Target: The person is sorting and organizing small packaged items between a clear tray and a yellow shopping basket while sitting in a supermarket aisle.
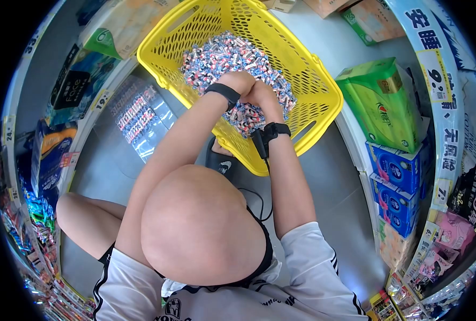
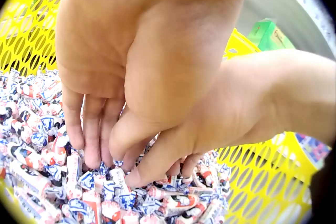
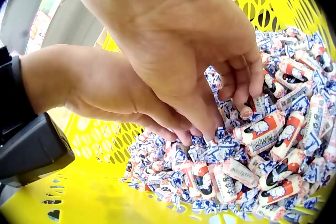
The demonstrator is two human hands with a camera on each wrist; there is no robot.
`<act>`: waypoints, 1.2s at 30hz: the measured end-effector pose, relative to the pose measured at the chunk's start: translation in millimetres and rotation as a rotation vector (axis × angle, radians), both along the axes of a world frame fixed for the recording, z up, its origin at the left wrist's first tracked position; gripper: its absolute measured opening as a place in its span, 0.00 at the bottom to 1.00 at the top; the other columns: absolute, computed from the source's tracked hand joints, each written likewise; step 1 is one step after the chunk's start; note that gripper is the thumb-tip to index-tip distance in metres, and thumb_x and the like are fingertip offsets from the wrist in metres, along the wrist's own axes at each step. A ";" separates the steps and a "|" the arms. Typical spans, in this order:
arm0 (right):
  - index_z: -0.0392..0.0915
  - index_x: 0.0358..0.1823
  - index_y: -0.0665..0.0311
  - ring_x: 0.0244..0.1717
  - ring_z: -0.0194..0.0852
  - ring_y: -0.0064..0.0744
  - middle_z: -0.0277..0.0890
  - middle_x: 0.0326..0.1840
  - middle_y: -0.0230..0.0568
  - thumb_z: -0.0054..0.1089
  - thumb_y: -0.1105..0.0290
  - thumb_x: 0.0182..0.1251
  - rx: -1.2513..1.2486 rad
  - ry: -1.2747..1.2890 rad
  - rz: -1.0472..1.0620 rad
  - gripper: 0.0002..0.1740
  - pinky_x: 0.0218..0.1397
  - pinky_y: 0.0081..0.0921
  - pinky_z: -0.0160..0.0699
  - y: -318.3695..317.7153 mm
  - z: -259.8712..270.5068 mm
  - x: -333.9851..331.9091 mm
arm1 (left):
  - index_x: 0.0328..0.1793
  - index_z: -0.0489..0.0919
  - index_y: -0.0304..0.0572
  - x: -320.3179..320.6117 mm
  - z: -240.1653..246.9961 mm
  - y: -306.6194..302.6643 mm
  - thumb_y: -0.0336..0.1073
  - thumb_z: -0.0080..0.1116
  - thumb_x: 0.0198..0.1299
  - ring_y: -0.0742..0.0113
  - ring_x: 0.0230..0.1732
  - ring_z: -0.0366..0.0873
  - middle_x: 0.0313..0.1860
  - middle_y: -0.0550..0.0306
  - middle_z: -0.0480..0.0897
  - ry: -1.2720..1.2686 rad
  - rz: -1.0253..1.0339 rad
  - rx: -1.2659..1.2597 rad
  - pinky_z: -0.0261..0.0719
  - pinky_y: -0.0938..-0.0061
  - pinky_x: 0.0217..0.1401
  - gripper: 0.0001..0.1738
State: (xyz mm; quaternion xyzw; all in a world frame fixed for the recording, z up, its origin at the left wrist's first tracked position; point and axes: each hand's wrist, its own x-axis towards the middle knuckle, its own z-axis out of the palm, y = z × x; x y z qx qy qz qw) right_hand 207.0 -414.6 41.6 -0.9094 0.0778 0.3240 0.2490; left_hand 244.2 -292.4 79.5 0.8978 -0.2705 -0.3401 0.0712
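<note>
A heap of wrapped candies (image 1: 222,56), with white, red and blue twist wrappers, fills part of a yellow basket (image 1: 315,109). Over the heap, my left hand (image 1: 238,83) and right hand (image 1: 263,99) meet side by side. In the left wrist view, the fingers of my left hand (image 2: 142,50) point down and their tips touch the candies (image 2: 31,155). My right hand (image 3: 184,45), in the right wrist view, arches with loosely bent fingers among the candies (image 3: 262,134). The thumbs lie close together there, and some fingertips are hidden between wrappers.
Clear plastic packaging with a candy print (image 1: 139,125) lies on the floor left of the basket. Shelves flank both sides, with green tissue packs (image 1: 379,104) and blue packs (image 1: 395,200) at right. My bent knee (image 1: 203,224) is in front. A black cable (image 1: 262,206) hangs near it.
</note>
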 end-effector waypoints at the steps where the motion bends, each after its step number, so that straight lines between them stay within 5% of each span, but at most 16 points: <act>1: 0.88 0.48 0.65 0.52 0.89 0.51 0.89 0.49 0.53 0.86 0.55 0.42 0.000 0.002 -0.001 0.32 0.56 0.41 0.87 0.4 -8.5 1.1 | 0.49 0.88 0.34 -1.4 3.4 -0.4 0.32 0.60 0.62 0.42 0.51 0.88 0.49 0.38 0.89 -0.016 -0.001 0.008 0.86 0.53 0.52 0.13; 10: 0.88 0.52 0.62 0.54 0.86 0.53 0.88 0.52 0.51 0.84 0.46 0.42 0.029 -0.053 0.001 0.37 0.56 0.41 0.84 4.8 -15.1 -2.5 | 0.43 0.89 0.36 -4.5 11.3 1.0 0.32 0.64 0.58 0.45 0.48 0.90 0.45 0.39 0.89 -0.146 -0.051 0.041 0.88 0.53 0.49 0.10; 15: 0.90 0.47 0.64 0.48 0.90 0.45 0.90 0.46 0.47 0.89 0.46 0.37 0.144 -0.009 0.044 0.37 0.55 0.39 0.85 -2.4 -49.5 6.1 | 0.42 0.89 0.38 -8.6 14.0 4.0 0.34 0.64 0.57 0.45 0.45 0.90 0.42 0.40 0.89 -0.160 -0.048 0.028 0.88 0.55 0.46 0.10; 19: 0.88 0.50 0.63 0.40 0.86 0.41 0.89 0.42 0.47 0.85 0.53 0.46 0.137 -0.020 0.169 0.31 0.47 0.37 0.83 -2.2 10.8 -0.2 | 0.42 0.89 0.38 -12.6 41.2 9.0 0.37 0.63 0.58 0.45 0.43 0.90 0.39 0.40 0.89 -0.152 -0.041 0.062 0.88 0.55 0.45 0.12; 20: 0.89 0.49 0.63 0.39 0.86 0.37 0.90 0.41 0.44 0.84 0.56 0.48 0.226 0.013 0.100 0.28 0.45 0.35 0.82 -3.4 21.5 -1.7 | 0.47 0.91 0.42 -11.3 29.4 12.0 0.41 0.60 0.64 0.52 0.51 0.90 0.48 0.47 0.90 -0.165 -0.022 0.058 0.87 0.52 0.49 0.15; 22: 0.91 0.48 0.62 0.37 0.85 0.27 0.90 0.37 0.36 0.83 0.62 0.54 0.358 0.045 0.017 0.21 0.39 0.29 0.80 -3.8 19.8 -1.3 | 0.47 0.91 0.42 -9.0 34.1 19.5 0.42 0.61 0.64 0.51 0.51 0.90 0.48 0.47 0.90 -0.194 -0.016 0.046 0.87 0.52 0.49 0.15; 27: 0.89 0.48 0.67 0.34 0.84 0.25 0.90 0.38 0.37 0.82 0.67 0.53 0.457 -0.048 0.030 0.21 0.36 0.27 0.79 3.4 40.2 -3.4 | 0.50 0.90 0.43 -18.3 58.5 44.7 0.46 0.66 0.63 0.49 0.51 0.90 0.49 0.47 0.90 -0.308 0.108 -0.029 0.87 0.56 0.52 0.17; 28: 0.89 0.48 0.67 0.35 0.85 0.26 0.90 0.38 0.38 0.81 0.69 0.54 0.486 -0.080 0.019 0.20 0.37 0.27 0.79 4.6 41.0 -2.7 | 0.48 0.86 0.38 -22.7 65.3 50.0 0.30 0.65 0.57 0.43 0.51 0.88 0.46 0.42 0.88 -0.317 0.142 -0.078 0.87 0.54 0.51 0.13; 30: 0.88 0.48 0.65 0.38 0.87 0.27 0.90 0.40 0.41 0.79 0.72 0.57 0.417 -0.114 0.011 0.17 0.41 0.27 0.81 16.9 65.7 -7.1 | 0.48 0.86 0.38 -31.4 78.9 61.7 0.30 0.65 0.57 0.43 0.52 0.87 0.47 0.42 0.88 -0.345 0.182 -0.093 0.87 0.54 0.50 0.13; 33: 0.90 0.46 0.62 0.38 0.88 0.31 0.89 0.36 0.41 0.84 0.61 0.52 0.456 -0.251 0.125 0.22 0.44 0.32 0.84 27.0 77.7 -6.4 | 0.47 0.85 0.37 -48.4 96.6 81.3 0.31 0.65 0.58 0.43 0.52 0.87 0.46 0.42 0.88 -0.414 0.284 -0.171 0.85 0.49 0.55 0.11; 36: 0.90 0.45 0.61 0.38 0.88 0.31 0.89 0.36 0.38 0.84 0.60 0.53 0.446 -0.361 0.227 0.20 0.45 0.33 0.84 45.3 93.0 -7.6 | 0.46 0.85 0.38 -62.6 98.0 106.6 0.34 0.63 0.61 0.42 0.50 0.87 0.42 0.42 0.88 -0.512 0.363 -0.272 0.80 0.43 0.59 0.10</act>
